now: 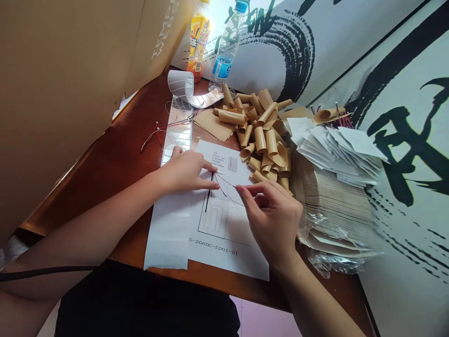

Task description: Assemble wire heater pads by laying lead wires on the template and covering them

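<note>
A white printed sheet (231, 260) lies on the brown table, with a drawing and lettering on it. My left hand (187, 171) rests over its upper left part, thumb and forefinger apart on either side of a short black strip (211, 187). Thin red and dark wires (224, 179) run from beside the strip toward the right. My right hand (268, 210) is closed, thumb and forefinger pinching the thin wire above the sheet's right side. A pale strip of labels (168, 234) lies under my left wrist, its far end curled up.
Rolled brown paper pieces (261, 140) are heaped behind the sheet. White packets (336, 150) and a stack of brown cards (336, 201) stand at right. Loose red wires (157, 131) lie at left. An orange bottle (198, 42) and a clear bottle (224, 51) stand behind.
</note>
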`<action>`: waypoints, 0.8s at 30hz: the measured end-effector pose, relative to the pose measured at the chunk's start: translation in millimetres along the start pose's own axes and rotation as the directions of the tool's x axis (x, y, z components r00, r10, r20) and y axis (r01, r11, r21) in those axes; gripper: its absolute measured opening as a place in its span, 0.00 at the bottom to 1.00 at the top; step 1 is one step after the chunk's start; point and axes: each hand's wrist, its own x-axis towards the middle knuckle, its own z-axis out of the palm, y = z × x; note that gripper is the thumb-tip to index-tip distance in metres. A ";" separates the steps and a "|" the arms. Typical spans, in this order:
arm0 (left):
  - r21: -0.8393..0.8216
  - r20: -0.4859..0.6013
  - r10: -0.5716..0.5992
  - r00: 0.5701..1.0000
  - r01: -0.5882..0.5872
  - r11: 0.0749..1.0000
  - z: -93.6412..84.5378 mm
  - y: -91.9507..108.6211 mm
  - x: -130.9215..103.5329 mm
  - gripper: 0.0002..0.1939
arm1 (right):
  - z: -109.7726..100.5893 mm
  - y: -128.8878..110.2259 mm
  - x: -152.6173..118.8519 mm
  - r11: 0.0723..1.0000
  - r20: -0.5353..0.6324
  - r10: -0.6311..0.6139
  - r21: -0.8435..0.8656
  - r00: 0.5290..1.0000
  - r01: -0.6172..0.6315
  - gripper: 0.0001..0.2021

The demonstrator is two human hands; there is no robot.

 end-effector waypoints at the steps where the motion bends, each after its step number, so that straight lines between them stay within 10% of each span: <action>1: 0.000 0.002 -0.003 1.000 0.003 1.000 -0.3 0.4 -0.2 0.31 | -0.6 2.0 1.0 0.999 0.004 0.030 -0.017 1.000 -0.030 0.14; 13: 0.021 -0.018 -0.011 1.000 0.011 1.000 2.0 2.7 0.3 0.30 | -14.3 16.1 17.6 0.861 0.357 0.440 0.090 0.824 -0.500 0.19; 24: 0.024 -0.032 -0.045 0.999 0.045 0.999 0.9 10.3 -1.9 0.29 | -9.5 25.5 16.0 0.811 0.275 0.419 0.316 0.865 -0.493 0.10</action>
